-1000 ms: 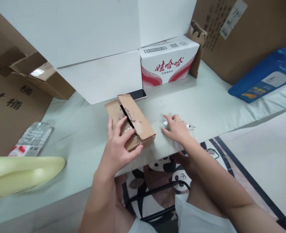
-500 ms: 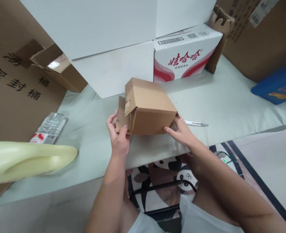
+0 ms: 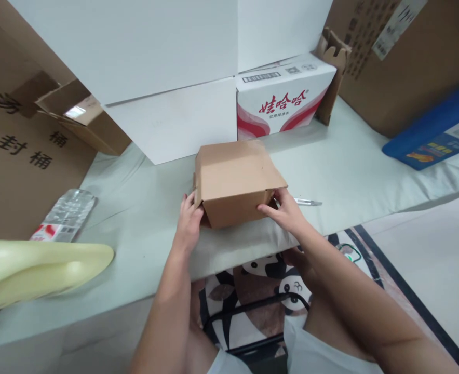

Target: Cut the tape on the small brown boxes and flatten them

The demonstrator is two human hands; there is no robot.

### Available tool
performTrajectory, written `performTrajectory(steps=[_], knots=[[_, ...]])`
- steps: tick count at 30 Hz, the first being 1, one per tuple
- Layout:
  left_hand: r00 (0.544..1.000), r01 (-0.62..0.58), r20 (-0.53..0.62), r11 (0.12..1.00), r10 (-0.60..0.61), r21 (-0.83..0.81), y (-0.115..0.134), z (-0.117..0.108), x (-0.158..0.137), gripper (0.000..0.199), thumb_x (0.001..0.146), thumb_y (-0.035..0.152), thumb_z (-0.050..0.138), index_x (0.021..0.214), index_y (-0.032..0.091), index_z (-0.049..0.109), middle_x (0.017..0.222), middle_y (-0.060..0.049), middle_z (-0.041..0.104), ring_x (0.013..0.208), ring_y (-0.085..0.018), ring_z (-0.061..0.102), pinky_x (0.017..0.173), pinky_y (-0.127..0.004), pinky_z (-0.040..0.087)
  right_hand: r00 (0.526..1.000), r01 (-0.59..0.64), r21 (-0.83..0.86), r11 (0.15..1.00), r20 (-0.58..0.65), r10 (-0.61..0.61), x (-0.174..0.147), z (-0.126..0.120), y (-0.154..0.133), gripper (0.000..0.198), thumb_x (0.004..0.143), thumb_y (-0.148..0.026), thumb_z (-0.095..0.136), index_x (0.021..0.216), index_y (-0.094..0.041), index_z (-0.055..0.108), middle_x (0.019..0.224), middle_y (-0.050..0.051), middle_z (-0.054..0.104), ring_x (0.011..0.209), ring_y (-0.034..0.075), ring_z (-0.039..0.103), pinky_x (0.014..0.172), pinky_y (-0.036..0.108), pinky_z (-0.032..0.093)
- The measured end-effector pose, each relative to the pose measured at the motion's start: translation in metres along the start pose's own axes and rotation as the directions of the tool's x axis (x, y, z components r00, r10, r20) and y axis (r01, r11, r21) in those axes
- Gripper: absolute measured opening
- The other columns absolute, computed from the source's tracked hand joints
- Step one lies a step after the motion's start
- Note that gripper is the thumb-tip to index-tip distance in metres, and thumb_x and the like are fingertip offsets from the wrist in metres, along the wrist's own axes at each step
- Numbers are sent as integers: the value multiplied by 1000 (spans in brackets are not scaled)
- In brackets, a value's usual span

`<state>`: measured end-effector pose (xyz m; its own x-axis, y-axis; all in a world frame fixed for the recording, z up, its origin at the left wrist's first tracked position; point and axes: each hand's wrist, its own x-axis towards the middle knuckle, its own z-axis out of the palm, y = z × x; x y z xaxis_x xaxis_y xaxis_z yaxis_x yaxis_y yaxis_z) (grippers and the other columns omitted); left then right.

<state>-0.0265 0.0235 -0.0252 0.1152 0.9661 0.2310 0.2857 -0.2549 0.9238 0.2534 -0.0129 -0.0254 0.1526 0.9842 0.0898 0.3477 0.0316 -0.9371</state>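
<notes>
A small brown cardboard box (image 3: 235, 171) lies near the front edge of the cloth-covered table, its broad face upward. My left hand (image 3: 190, 221) grips its left end, thumb toward the front and fingers along the side flaps. At the right end, my right hand (image 3: 282, 210) holds the front corner, thumb on the front face and the other fingers partly hidden behind the flap. Just right of that hand a slim silver utility knife (image 3: 308, 202) rests on the cloth.
White boxes (image 3: 175, 119) and a red-and-white carton (image 3: 286, 101) stand behind. On the left are an open cardboard box (image 3: 97, 124), a flattened plastic bottle (image 3: 68, 215) and a pale yellow object (image 3: 46, 267). A blue container (image 3: 435, 135) lies at right, by a large brown carton (image 3: 416, 57).
The brown box has been turned and lowered so its top lies flatter. The left flap, which stood out before, is now mostly pressed in or hidden by my left hand.
</notes>
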Motion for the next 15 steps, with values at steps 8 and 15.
performTrajectory(steps=[8, 15], knots=[[989, 17, -147, 992, -36, -129, 8, -3, -7, 59, 87, 52, 62, 136, 20, 60, 141, -13, 63, 139, -33, 51, 122, -48, 35, 996, 48, 140, 989, -76, -38, -1, -7, -11, 41, 84, -58, 61, 102, -22, 63, 87, 5, 66, 78, 21, 60, 68, 35, 51], [998, -32, -59, 984, 22, -175, 21, -11, -7, 64, 86, 48, 66, 142, 22, 56, 143, -13, 61, 144, -32, 47, 122, -46, 38, 986, -29, 399, 917, -138, 91, 2, -5, -11, 47, 83, -58, 61, 114, -23, 68, 102, 5, 75, 96, 26, 68, 93, 43, 54]])
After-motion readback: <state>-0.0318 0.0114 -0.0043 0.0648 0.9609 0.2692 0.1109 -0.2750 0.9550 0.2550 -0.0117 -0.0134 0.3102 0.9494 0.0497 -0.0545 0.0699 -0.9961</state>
